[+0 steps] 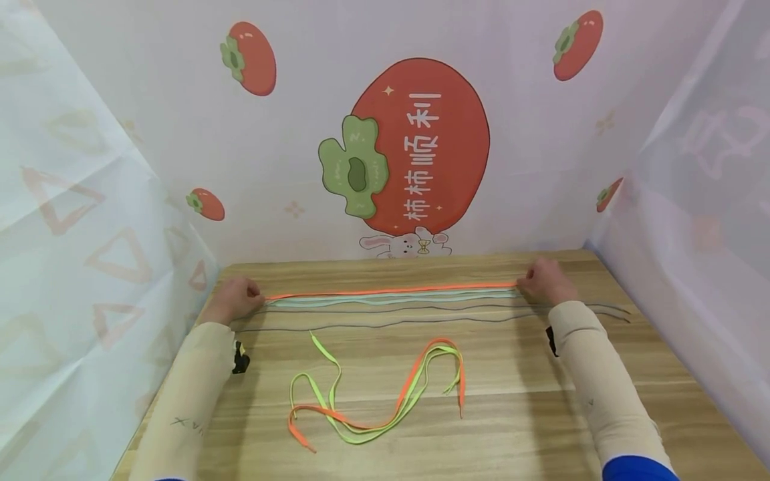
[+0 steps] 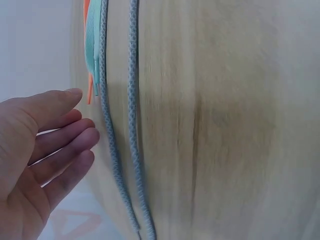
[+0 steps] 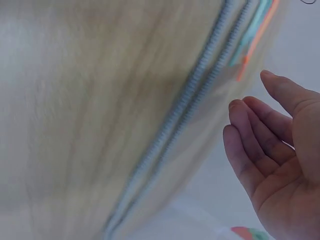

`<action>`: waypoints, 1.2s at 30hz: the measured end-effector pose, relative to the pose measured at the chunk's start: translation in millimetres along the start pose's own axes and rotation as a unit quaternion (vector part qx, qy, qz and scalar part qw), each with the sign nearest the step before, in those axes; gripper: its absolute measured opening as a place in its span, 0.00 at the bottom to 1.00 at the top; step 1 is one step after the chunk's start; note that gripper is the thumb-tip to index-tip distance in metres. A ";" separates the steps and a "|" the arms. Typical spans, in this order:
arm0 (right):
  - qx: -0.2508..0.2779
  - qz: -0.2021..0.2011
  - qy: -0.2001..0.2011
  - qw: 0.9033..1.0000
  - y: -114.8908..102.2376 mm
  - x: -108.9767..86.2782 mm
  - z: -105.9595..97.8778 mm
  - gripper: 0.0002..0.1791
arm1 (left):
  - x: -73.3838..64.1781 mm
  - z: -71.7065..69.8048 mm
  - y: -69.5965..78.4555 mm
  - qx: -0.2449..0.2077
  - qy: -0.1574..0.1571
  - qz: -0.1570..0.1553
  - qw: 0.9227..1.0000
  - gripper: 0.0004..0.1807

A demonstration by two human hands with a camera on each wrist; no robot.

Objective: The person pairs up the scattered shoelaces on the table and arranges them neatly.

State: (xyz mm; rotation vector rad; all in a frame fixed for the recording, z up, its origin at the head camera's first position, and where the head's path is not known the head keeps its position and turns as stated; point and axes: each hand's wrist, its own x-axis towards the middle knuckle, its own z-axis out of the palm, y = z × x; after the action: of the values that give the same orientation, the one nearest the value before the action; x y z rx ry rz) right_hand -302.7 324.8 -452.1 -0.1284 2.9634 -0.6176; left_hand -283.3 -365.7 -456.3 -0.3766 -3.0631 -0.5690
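Observation:
An orange shoelace (image 1: pixel 391 290) lies stretched straight across the back of the table, just behind mint-green shoelaces (image 1: pixel 367 302). My left hand (image 1: pixel 236 299) is at the orange lace's left end. In the left wrist view, that lace's tip hangs free beside the thumb, and the fingers are loosely bent around nothing. At the right end is my right hand (image 1: pixel 549 282); its thumb and fingers (image 3: pixel 245 145) stand apart, with the orange tip just beyond them. Two grey patterned round laces (image 2: pixel 132 75) run parallel, nearer the front, and extend past both hands.
On the wooden table (image 1: pixel 511 427), closer to me, another orange lace (image 1: pixel 412 384) lies in loose curves with yellow-green laces (image 1: pixel 361 439). A white printed sheet (image 1: pixel 517 200) stands behind the table, with similar sheets at both sides.

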 end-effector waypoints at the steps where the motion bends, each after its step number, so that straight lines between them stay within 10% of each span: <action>1: 0.000 -0.005 -0.001 1.000 -0.8 -0.7 -2.1 0.28 | -1.1 -0.8 0.8 0.003 -0.004 0.006 1.000 0.19; 7: -0.023 -0.057 -0.015 0.998 -18.5 -8.0 -12.6 0.23 | -9.2 -7.5 21.1 0.033 -0.027 0.038 0.998 0.26; 19: -0.081 -0.151 -0.081 0.982 -77.5 -26.9 -4.2 0.17 | -26.0 -3.9 107.1 0.079 -0.052 0.149 0.984 0.07; 28: -0.063 -0.261 -0.113 0.957 -127.4 -45.4 21.9 0.12 | -41.7 22.4 172.2 0.015 -0.109 0.268 0.957 0.12; 36: -0.056 -0.359 -0.148 0.920 -166.1 -68.3 46.9 0.10 | -63.9 47.1 220.1 -0.019 -0.194 0.309 0.931 0.04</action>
State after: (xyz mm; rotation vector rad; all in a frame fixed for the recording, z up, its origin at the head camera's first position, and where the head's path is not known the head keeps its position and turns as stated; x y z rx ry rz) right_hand -219.3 161.9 -421.8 -1.2353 2.5884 -0.4268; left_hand -167.7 -164.6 -425.5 -1.5429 -2.9896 -0.5634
